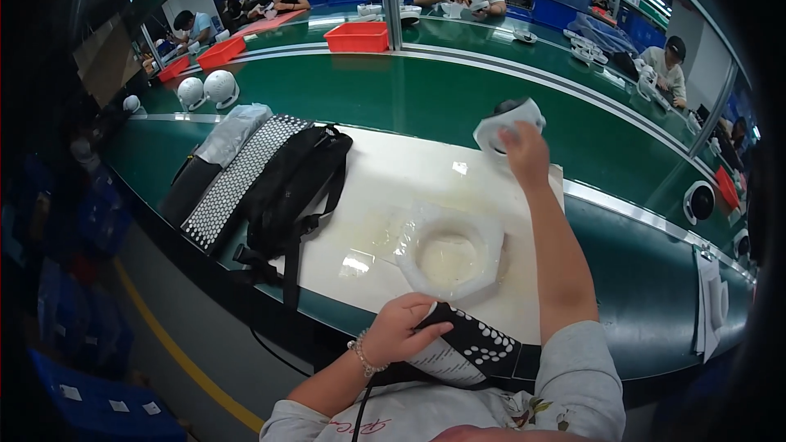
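My right hand [524, 154] reaches out over the far edge of the white mat [393, 176] and grips a white round device with a dark centre [506, 123], held above the green belt [409, 98]. My left hand [401, 329] rests near my body on a black pad with white dots [471, 344], fingers curled on its edge. Between the two hands, a clear plastic bag with a white ring-shaped part [449, 254] lies on the mat.
A black strapped bag [291, 184] and a dotted black-and-white pad [237, 176] lie at the mat's left. Two white domes [206, 90] and red trays [356, 37] sit on the belt. Other people work across the line. More round white devices [698, 200] sit at the right.
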A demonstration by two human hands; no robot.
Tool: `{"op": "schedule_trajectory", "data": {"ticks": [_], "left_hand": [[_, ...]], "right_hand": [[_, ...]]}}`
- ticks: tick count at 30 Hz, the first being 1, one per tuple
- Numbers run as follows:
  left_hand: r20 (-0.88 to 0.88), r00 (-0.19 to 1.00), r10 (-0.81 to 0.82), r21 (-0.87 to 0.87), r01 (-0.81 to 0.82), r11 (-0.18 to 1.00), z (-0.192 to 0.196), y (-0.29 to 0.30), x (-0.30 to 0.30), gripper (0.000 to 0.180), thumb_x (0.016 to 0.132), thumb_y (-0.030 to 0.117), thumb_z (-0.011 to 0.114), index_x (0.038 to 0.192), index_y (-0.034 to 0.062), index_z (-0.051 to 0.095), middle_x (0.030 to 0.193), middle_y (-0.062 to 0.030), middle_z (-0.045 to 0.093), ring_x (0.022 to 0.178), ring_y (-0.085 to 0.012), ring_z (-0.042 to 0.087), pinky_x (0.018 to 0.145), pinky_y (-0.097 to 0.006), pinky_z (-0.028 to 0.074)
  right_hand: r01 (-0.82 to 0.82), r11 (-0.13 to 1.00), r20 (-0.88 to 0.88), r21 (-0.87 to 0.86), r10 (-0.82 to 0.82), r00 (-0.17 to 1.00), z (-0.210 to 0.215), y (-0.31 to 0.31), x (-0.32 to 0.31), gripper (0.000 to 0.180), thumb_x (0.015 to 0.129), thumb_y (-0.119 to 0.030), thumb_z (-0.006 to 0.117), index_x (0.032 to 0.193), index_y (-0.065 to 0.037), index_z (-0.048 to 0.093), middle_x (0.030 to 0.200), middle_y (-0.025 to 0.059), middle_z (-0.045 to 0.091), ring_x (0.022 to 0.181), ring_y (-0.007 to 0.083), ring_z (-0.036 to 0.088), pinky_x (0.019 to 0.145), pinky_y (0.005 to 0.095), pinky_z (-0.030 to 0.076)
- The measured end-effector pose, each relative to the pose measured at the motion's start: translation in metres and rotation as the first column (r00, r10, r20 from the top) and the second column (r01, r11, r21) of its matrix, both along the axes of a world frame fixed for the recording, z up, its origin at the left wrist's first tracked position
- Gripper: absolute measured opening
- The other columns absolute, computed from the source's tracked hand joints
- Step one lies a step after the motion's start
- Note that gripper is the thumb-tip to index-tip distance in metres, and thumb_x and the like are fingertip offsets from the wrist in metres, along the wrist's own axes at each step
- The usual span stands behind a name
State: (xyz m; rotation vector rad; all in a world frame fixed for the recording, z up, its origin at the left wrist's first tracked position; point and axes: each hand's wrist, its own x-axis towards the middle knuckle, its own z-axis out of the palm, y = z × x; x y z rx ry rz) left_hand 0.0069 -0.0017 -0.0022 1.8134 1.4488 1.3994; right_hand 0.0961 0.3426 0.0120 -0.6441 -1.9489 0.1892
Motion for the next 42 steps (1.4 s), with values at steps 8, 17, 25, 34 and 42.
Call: {"op": "schedule_trajectory", "data": {"ticks": [8,17,25,34,42], "left_hand": [[0.014,1.0,0.026,0.032,-0.026,0.999,-0.002,-0.002,-0.003,0.02,0.073,0.009,0.067,0.091,0.0009,0.064,0.088,-0.0094,0.063,0.08,-0.0207,0.06,0.073,-0.028,0.047],[0.17,0.98,0.099,-0.033,-0.095,0.995,0.008,-0.012,0.007,0.013,0.074,0.008,0.066,0.081,-0.0015,0.063,0.08,-0.01,0.061,0.07,-0.0191,0.058,0.065,-0.027,0.046],[0.56,0.795,0.235,0.039,-0.308,0.951,0.012,-0.031,0.005,0.01,0.082,0.008,0.06,0.083,-0.0021,0.059,0.077,-0.0024,0.059,0.07,-0.0078,0.052,0.062,-0.021,0.04],[0.696,0.68,0.231,0.049,-0.365,0.93,0.033,-0.036,0.013,0.014,0.08,0.005,0.064,0.091,-0.001,0.058,0.082,-0.0003,0.059,0.074,-0.0066,0.052,0.068,-0.02,0.041],[0.717,0.662,0.22,0.009,-0.325,0.946,0.025,-0.045,0.004,0.021,0.072,-0.006,0.068,0.09,-0.0002,0.061,0.086,-0.0017,0.063,0.078,-0.0072,0.055,0.07,-0.021,0.043]], "right_hand": [[-0.702,0.449,-0.575,-0.552,0.405,0.711,0.089,-0.143,0.033,0.032,0.087,-0.018,0.055,0.115,-0.004,0.051,0.077,-0.0011,0.058,0.056,0.0017,0.047,0.05,0.0164,0.037],[-0.506,0.54,-0.193,-0.673,0.532,0.824,0.058,-0.177,0.042,0.037,0.088,-0.019,0.054,0.121,-0.004,0.049,0.112,0.009,0.052,0.099,0.0122,0.049,0.085,0.0243,0.04],[-0.479,0.82,-0.019,-0.313,0.498,0.867,0.091,-0.196,0.083,0.04,0.08,-0.019,0.062,0.114,-0.002,0.049,0.098,0.0069,0.052,0.084,0.0135,0.048,0.077,0.0255,0.039],[-0.525,0.556,0.051,-0.645,0.716,0.696,0.085,-0.236,0.077,0.049,0.069,-0.006,0.071,0.113,-0.007,0.051,0.1,0.0062,0.051,0.091,0.0154,0.05,0.078,0.0283,0.042],[-0.491,0.294,-0.175,-0.82,0.688,0.704,0.077,-0.237,0.076,0.041,0.075,0.0,0.066,0.111,-0.009,0.047,0.088,0.0021,0.049,0.084,0.008,0.048,0.075,0.0231,0.041]]}}
